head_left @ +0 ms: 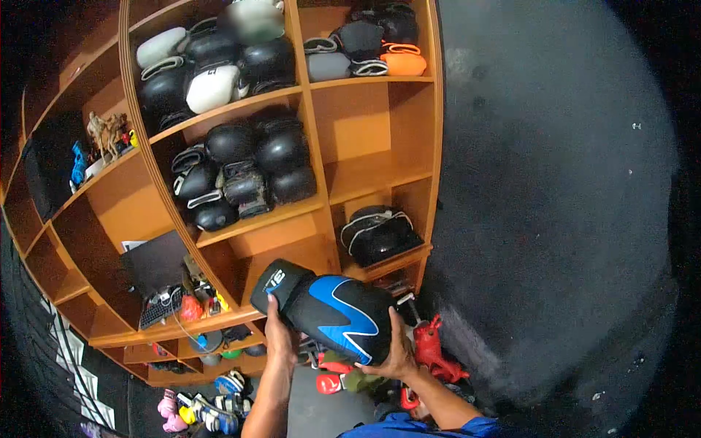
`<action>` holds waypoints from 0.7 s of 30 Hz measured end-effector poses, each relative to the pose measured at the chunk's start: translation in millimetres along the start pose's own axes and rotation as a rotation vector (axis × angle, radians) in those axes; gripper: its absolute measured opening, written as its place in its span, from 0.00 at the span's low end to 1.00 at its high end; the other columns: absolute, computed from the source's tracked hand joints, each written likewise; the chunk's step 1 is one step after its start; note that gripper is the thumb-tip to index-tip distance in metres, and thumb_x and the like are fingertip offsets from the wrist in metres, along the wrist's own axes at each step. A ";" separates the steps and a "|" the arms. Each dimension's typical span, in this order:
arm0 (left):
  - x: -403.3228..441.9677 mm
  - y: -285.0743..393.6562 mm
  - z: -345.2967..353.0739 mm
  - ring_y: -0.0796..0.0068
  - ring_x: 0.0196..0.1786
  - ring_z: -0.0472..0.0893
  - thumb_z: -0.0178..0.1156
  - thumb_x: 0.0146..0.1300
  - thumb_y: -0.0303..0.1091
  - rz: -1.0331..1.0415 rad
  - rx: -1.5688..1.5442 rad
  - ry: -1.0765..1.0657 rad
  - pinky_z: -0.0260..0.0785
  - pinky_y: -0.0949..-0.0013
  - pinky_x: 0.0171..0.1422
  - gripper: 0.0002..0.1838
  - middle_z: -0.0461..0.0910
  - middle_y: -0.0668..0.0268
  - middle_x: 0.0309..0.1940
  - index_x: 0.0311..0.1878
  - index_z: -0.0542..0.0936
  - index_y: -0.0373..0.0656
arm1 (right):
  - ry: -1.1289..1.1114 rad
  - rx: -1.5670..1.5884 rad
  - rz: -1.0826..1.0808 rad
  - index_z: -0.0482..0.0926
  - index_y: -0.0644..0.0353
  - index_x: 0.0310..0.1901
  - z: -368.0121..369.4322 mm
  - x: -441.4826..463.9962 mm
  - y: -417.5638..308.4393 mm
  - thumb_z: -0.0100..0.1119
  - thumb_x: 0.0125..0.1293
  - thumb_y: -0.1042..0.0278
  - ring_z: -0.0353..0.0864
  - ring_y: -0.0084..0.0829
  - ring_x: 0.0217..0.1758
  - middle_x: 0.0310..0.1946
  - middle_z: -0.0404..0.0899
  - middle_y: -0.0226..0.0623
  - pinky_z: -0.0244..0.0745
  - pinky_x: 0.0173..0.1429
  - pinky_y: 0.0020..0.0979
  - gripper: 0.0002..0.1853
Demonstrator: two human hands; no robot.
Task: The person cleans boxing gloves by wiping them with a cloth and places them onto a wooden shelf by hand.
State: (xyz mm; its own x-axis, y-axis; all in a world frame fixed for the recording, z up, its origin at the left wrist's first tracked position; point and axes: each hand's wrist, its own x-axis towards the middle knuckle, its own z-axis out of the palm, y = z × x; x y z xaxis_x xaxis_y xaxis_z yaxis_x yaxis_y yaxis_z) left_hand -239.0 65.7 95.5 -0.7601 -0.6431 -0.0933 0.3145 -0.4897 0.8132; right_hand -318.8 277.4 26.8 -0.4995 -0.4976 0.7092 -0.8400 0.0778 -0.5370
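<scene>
A black boxing glove with blue panels and white edging (339, 310) is held up between my two hands, below the middle of the view. My left hand (278, 328) grips its cuff end, with the thumb on the dark cuff. At the rounded end, my right hand (394, 350) is closed around the glove from the right. Behind the glove stands a wooden shelf unit (321, 157). Its compartments hold black gloves (281, 150), a white glove (212, 89) and an orange glove (405, 64).
A laptop (157, 274) and small items sit on the left shelves. A black bag-like object (380, 237) lies in a lower right compartment. Red gear (434, 350) and pink gloves (171, 412) are on the floor. A dark wall (548, 182) fills the right side.
</scene>
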 end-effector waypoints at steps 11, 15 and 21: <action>112.4 75.2 108.6 0.73 0.43 0.77 0.41 0.65 0.65 0.348 0.185 -0.327 0.68 0.71 0.38 0.34 0.78 0.66 0.46 0.58 0.69 0.44 | 0.245 0.360 -0.137 0.39 0.63 0.70 -33.5 178.7 64.0 0.78 0.36 0.51 0.61 0.45 0.65 0.62 0.57 0.52 0.56 0.69 0.44 0.66; 141.3 86.0 119.9 0.75 0.39 0.77 0.45 0.65 0.62 0.402 0.022 -0.339 0.67 0.72 0.35 0.31 0.78 0.67 0.45 0.57 0.71 0.44 | 0.232 0.225 -0.308 0.43 0.63 0.69 -52.1 229.7 93.5 0.78 0.38 0.51 0.62 0.44 0.65 0.62 0.59 0.52 0.55 0.69 0.44 0.63; 187.8 86.1 94.5 0.66 0.35 0.81 0.34 0.64 0.68 0.352 -0.127 -0.479 0.72 0.66 0.38 0.39 0.80 0.58 0.35 0.57 0.68 0.40 | 0.192 0.272 -0.246 0.47 0.63 0.69 -34.6 265.4 126.1 0.79 0.37 0.58 0.61 0.44 0.66 0.64 0.58 0.52 0.54 0.70 0.42 0.60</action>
State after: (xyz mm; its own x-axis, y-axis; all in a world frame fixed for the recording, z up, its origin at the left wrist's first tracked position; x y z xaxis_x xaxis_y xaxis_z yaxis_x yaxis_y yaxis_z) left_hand -408.4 -41.6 202.3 -0.7602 -0.4575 0.4613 0.6363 -0.3812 0.6707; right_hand -564.6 185.0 163.1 -0.3429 -0.3009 0.8899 -0.8654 -0.2675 -0.4238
